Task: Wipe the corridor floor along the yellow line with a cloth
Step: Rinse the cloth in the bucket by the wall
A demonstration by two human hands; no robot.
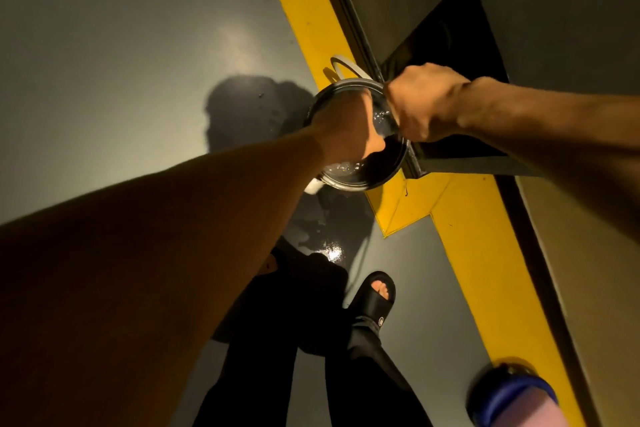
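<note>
A round bucket (349, 186) with water in it stands on the grey floor at the edge of the yellow line (302, 0). Both my hands are over it. My left hand (346, 128) reaches down into the bucket's mouth with its fingers curled. My right hand (427, 104) is a tight fist at the bucket's far right rim. A dark wet cloth (382, 154) shows just below and between the hands; most of it is hidden by them. The bucket's grey handle (346, 62) lies back over the yellow line.
A wet patch (311, 232) glistens on the floor in front of the bucket. My foot in a black sandal (375, 298) stands near it. A dark recess (450, 45) opens in the wall on the right. A blue and pink bottle (512, 395) sits at the lower right.
</note>
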